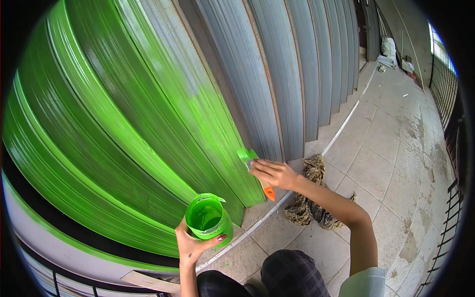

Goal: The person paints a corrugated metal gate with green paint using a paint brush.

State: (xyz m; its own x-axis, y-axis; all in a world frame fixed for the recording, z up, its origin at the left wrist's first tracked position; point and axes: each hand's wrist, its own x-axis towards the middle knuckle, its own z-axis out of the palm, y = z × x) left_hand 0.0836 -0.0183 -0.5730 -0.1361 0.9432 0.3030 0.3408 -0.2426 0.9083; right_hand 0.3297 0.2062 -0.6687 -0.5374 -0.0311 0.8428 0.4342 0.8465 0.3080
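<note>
My left hand point(192, 243) is wrapped round a plastic cup of green paint point(210, 238), its open top facing me. In my right hand point(272, 173) is a paintbrush point(268, 192) with an orange handle tip, and its green bristles are at the edge of a ridged metal panel point(217, 133). That panel is mostly bright green, with a greyish patch higher up. Green paint covers the panels to the left, while the folded panels point(277, 74) to the right are bare grey. The brush's middle is hidden by my fingers.
A crumpled, patterned cloth point(316, 203) lies on the tiled floor point(366, 168) beside my right forearm. A white floor track point(341, 129) runs along the panels' base. Bags point(388, 48) stand at the far end, and a dark metal grille point(442, 79) lines the right side.
</note>
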